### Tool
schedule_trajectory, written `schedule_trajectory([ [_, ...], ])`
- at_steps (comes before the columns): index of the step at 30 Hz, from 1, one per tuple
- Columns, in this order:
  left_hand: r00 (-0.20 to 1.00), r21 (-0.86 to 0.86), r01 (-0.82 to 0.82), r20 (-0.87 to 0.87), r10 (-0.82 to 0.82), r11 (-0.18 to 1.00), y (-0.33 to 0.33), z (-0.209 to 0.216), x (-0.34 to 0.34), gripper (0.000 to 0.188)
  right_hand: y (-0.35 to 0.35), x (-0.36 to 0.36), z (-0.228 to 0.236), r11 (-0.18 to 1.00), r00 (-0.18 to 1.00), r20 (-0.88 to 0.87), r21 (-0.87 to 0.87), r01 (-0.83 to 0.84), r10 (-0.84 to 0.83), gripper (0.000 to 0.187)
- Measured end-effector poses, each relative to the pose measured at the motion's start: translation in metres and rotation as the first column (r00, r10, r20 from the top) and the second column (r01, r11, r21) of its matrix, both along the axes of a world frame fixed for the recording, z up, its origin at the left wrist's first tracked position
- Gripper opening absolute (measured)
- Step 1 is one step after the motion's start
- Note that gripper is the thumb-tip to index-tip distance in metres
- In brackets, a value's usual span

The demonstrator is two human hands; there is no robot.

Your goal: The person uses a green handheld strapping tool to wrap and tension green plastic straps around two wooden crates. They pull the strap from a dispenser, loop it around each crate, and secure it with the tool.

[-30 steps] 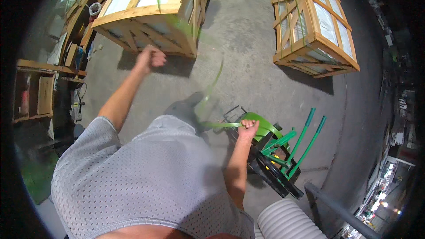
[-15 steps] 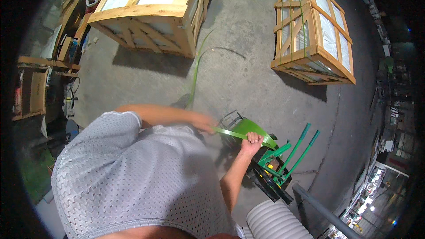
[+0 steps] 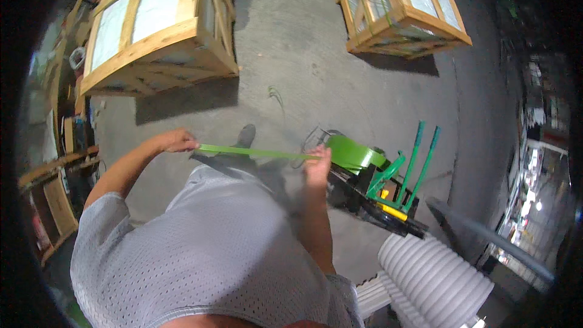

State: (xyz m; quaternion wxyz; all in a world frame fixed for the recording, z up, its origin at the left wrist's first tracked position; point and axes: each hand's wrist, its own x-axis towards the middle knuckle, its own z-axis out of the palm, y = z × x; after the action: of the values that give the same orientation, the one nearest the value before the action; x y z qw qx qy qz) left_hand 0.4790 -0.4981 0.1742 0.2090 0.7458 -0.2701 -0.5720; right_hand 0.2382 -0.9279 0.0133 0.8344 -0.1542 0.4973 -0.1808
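A green flat strap (image 3: 255, 153) stretches across in front of my body, fairly straight. Its left part is pinched in the fingers of my left hand (image 3: 179, 140), held well out to the left. My right hand (image 3: 317, 164) closes around the strap's right part, beside a coil of the same green strapping (image 3: 353, 155). The coil sits on a black wheeled cart (image 3: 364, 205). Two long-handled green strapping tools (image 3: 414, 164) stand on that cart, with a yellow part (image 3: 392, 210) below them. A loose curved piece of strap (image 3: 277, 96) shows over the floor ahead.
Wooden crates with white-wrapped contents stand ahead, a large one (image 3: 146, 39) at left and another (image 3: 404, 15) at right. A grey metal bar (image 3: 492, 240) and rolls of white ribbed material (image 3: 434, 276) are at lower right. Wooden shelving (image 3: 57, 170) lines the left side.
My left hand has swung out to the left, away from my right hand, drawing the strap into a longer span. My right hand has shifted slightly left of the coil. The view has shifted.
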Motion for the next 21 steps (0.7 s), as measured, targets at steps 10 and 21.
schedule_trajectory([
  [10,0.930,0.014,0.182,0.321,-0.177,0.983,0.016,-0.010,0.057,0.044,0.099,0.019,0.052,0.911,0.911,0.101,0.062,-0.408,0.401,0.028],
  [21,0.988,-0.151,-0.147,0.029,0.153,0.978,-0.070,0.127,0.130,0.043,0.154,0.107,0.117,0.287,0.393,-0.215,-0.399,-0.871,0.894,0.040],
])
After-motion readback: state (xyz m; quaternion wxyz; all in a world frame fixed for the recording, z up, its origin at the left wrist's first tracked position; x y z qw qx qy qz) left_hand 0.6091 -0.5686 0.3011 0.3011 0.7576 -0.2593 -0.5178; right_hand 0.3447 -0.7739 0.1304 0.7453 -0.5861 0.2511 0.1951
